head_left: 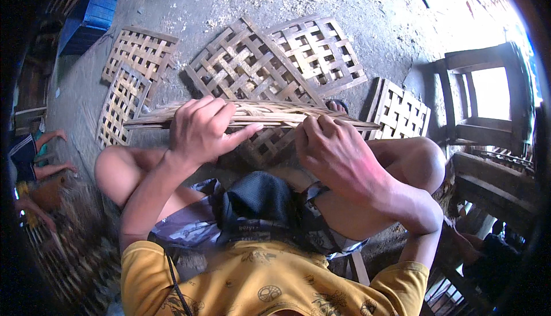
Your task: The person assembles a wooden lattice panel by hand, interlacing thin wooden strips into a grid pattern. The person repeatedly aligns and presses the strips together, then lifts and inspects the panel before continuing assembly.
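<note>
A woven bamboo panel (267, 109), seen nearly edge-on, spans across in front of me above my knees. My left hand (201, 129) grips it left of its middle, fingers curled over the top edge and thumb stretched to the right along the near side. To the right of the middle, my right hand (338, 152) is closed on the near edge, its knuckles up and its fingertips hidden. Thin strips of bamboo run lengthwise along the panel between my hands. Another woven piece (267, 146) shows in part beneath it, between my knees.
Finished-looking lattice panels (244, 60) lie on the floor ahead, with others at left (123, 101) and right (402, 109). A blue crate (92, 14) stands far left, a wooden frame (485, 129) at right. Other people's limbs (49, 152) show at the left rim. Shavings litter the floor.
</note>
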`<action>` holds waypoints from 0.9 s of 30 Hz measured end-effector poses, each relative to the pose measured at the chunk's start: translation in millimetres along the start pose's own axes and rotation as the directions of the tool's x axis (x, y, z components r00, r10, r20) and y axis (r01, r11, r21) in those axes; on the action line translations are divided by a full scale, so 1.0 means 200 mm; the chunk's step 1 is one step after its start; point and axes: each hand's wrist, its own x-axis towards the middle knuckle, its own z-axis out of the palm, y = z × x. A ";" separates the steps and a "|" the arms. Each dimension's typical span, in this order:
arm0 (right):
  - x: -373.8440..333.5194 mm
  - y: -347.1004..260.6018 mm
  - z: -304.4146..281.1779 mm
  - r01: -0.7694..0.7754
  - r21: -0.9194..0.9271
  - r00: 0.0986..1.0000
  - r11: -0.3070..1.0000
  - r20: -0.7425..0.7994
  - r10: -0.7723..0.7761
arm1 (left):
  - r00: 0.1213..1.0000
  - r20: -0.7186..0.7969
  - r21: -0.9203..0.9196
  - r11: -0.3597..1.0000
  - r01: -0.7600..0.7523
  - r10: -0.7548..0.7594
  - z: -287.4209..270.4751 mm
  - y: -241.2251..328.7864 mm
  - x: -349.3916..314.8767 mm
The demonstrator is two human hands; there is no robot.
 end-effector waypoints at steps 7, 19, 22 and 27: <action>0.06 -0.08 -0.05 -0.037 -0.125 0.999 0.991 -0.023 0.034 | 0.999 0.038 -0.020 1.000 -0.022 0.023 -0.01 0.02 0.02; 0.11 0.18 -0.03 -0.028 0.525 0.970 0.851 -0.192 0.150 | 0.970 0.243 -0.122 0.992 0.033 -0.003 0.14 -0.13 0.04; 0.15 0.19 0.01 0.068 0.531 0.961 0.845 -0.264 0.088 | 0.955 0.294 -0.158 0.983 0.095 -0.045 0.16 -0.11 0.00; 0.21 0.10 0.03 0.121 0.480 0.958 0.869 -0.284 0.024 | 0.954 0.299 -0.239 0.968 0.076 -0.001 0.25 -0.13 -0.03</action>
